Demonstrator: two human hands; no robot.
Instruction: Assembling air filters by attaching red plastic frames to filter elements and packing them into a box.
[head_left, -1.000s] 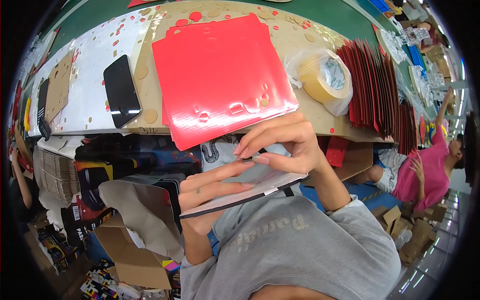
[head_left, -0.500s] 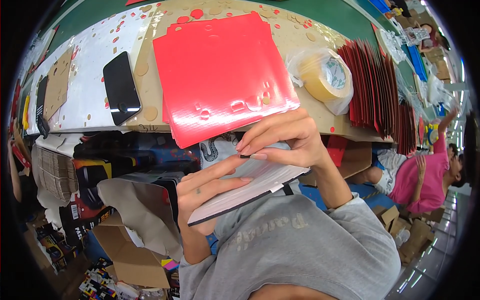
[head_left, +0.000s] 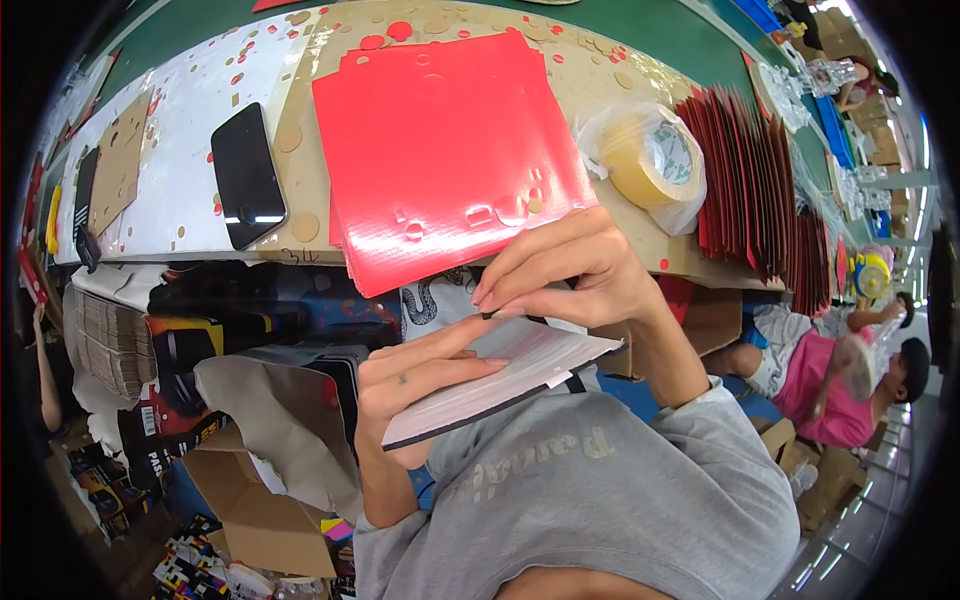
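In front of my chest, a thick notebook with a dark cover edge lies tilted, its pale page edges toward me. My left hand is closed on its left end, fingers laid along the pages. Thumb and fingers of my right hand pinch together at the far side. A small black piece shows at those fingertips; whether it is part of the notebook, I cannot tell. Beyond my hands, a stack of glossy red sheets reaches over the table's near edge, with my right knuckles next to its near right corner.
A black phone lies left of the red sheets. To their right are a tape roll in clear plastic and a row of upright dark red cards. Cut-out scraps dot the table. An open cardboard box stands below left; a person in pink sits at right.
My hands keep nearly the same pose around the notebook, with only a slight shift. At right, the person in pink has brought a raised arm down.
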